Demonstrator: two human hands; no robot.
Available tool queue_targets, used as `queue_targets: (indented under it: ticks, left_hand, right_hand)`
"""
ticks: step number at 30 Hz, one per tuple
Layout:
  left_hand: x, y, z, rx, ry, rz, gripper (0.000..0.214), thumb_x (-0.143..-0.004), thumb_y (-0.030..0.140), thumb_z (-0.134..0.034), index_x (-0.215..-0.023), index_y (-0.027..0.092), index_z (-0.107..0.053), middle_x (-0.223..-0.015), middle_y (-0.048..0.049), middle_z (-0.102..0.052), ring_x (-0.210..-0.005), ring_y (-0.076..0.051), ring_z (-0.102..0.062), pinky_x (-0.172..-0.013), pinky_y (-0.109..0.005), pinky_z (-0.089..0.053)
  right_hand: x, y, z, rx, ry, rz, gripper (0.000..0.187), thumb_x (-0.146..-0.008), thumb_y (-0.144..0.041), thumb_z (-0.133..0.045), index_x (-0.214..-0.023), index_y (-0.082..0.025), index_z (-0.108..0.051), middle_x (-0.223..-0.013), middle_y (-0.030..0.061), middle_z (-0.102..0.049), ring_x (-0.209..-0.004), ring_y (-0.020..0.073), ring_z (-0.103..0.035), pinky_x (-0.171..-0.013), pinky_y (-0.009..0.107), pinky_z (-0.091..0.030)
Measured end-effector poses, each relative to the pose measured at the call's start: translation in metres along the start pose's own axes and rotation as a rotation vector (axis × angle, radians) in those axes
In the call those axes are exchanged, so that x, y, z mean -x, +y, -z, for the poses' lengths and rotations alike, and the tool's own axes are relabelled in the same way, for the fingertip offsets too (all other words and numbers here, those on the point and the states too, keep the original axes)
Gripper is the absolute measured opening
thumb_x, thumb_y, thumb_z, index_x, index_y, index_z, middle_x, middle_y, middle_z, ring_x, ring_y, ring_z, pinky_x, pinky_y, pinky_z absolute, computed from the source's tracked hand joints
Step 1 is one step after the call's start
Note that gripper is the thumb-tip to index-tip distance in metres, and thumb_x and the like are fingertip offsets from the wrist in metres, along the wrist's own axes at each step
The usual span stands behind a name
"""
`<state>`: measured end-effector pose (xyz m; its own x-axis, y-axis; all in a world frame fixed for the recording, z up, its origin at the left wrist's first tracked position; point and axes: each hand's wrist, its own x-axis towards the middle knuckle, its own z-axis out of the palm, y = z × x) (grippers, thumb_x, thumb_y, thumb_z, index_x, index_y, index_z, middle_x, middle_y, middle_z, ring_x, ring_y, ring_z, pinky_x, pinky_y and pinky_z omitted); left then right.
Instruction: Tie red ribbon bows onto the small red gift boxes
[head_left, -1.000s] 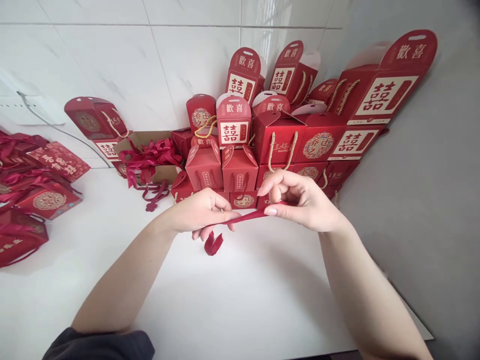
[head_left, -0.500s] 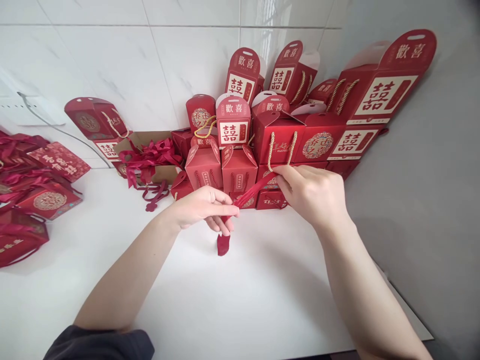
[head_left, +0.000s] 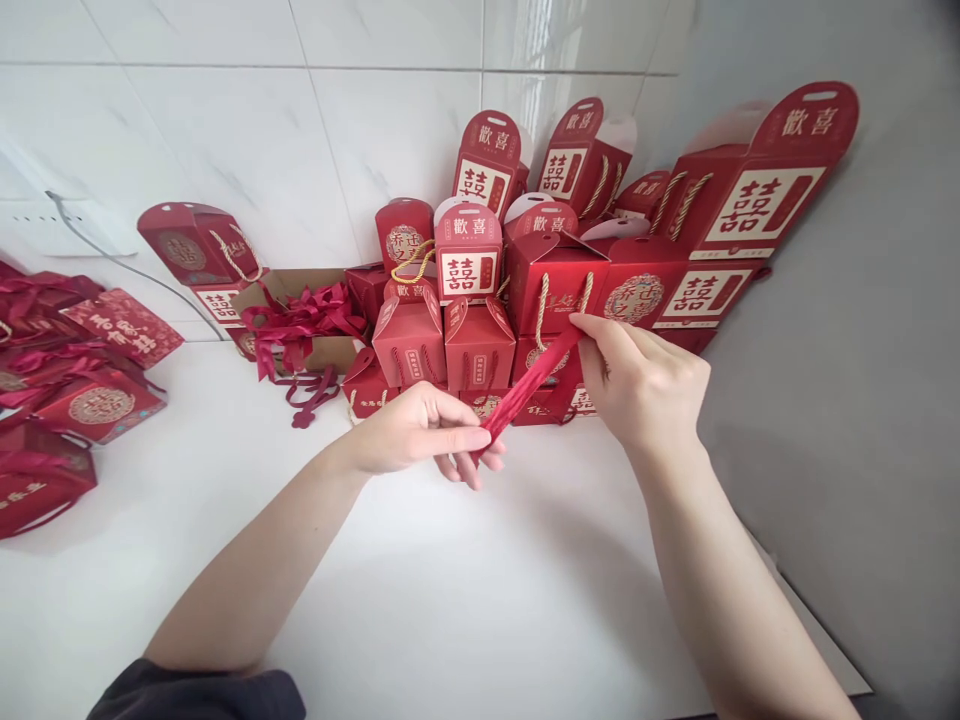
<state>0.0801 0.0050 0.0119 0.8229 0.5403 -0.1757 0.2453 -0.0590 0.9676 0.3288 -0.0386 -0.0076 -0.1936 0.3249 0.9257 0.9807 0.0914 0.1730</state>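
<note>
A dark red ribbon [head_left: 529, 390] stretches on a slant between my two hands, above the white table. My left hand [head_left: 431, 435] pinches its lower end between thumb and fingers. Higher up and to the right, my right hand [head_left: 645, 375] grips the other end with its fingertips. Behind the ribbon stand stacked red gift boxes; the closest are a box with gold rope handles [head_left: 559, 285] and two small boxes with peaked tops, one of them the right-hand box [head_left: 480, 345]. Part of the lower row is hidden by my hands.
An open cardboard box [head_left: 337, 352] full of red ribbon bows [head_left: 319, 310] stands at the back left. Several ribbon-tied red boxes [head_left: 101, 405] lie at the far left, near a cable [head_left: 135, 270]. A tiled wall [head_left: 390, 120] closes the back, a grey wall [head_left: 840, 420] the right.
Both hands have shifted to the right, the right one more. A longer stretch of ribbon shows between them, and the loose tail below my left hand is gone from sight.
</note>
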Motion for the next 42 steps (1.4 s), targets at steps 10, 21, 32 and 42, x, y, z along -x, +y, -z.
queue_targets:
  ticks: [10, 21, 32, 42]
  left_hand:
    - [0.007, -0.001, -0.006, 0.092, -0.033, -0.141, 0.015, -0.086, 0.027, -0.069, -0.093, 0.015, -0.077, -0.089, -0.0097, -0.078, -0.076, -0.019, -0.075, -0.060, -0.018, -0.059]
    - [0.012, 0.012, 0.037, 0.645, 0.827, -0.558, 0.024, -0.094, 0.020, -0.055, -0.082, 0.017, -0.075, -0.071, 0.0045, -0.075, -0.030, 0.003, -0.044, -0.028, -0.006, -0.031]
    - [0.010, 0.009, 0.040, 0.533, 0.744, -0.361, 0.012, -0.083, 0.022, -0.068, -0.086, 0.013, -0.076, -0.071, -0.0022, -0.075, -0.027, 0.003, -0.031, -0.027, -0.010, -0.024]
    - [-0.022, -0.020, -0.001, 0.540, 0.328, -0.002, 0.020, -0.088, 0.023, -0.058, -0.071, 0.014, -0.065, -0.035, 0.0081, -0.035, -0.028, 0.000, -0.024, -0.034, -0.013, -0.022]
  right_hand:
    - [0.004, 0.003, -0.011, 0.004, -0.241, -0.219, 0.026, -0.090, -0.016, -0.053, -0.103, -0.021, -0.075, -0.082, 0.0036, -0.077, -0.068, 0.0169, -0.068, -0.052, 0.027, -0.034]
    - [-0.009, -0.026, 0.013, -0.805, -1.016, -0.139, 0.027, -0.087, -0.024, -0.058, -0.062, -0.021, -0.067, -0.053, -0.0046, -0.059, -0.047, 0.0095, -0.048, -0.048, 0.021, -0.035]
    - [0.008, 0.041, 0.012, -0.385, -1.144, -0.233, 0.018, -0.074, -0.022, -0.068, -0.056, -0.021, -0.066, -0.046, -0.0038, -0.057, -0.038, 0.0117, -0.053, -0.035, 0.020, -0.029]
    - [-0.015, -0.046, 0.021, -0.739, -0.615, 0.310, 0.043, -0.090, -0.004, -0.052, -0.121, -0.030, -0.065, -0.151, 0.0043, -0.043, -0.139, 0.0248, -0.040, -0.109, 0.046, -0.041]
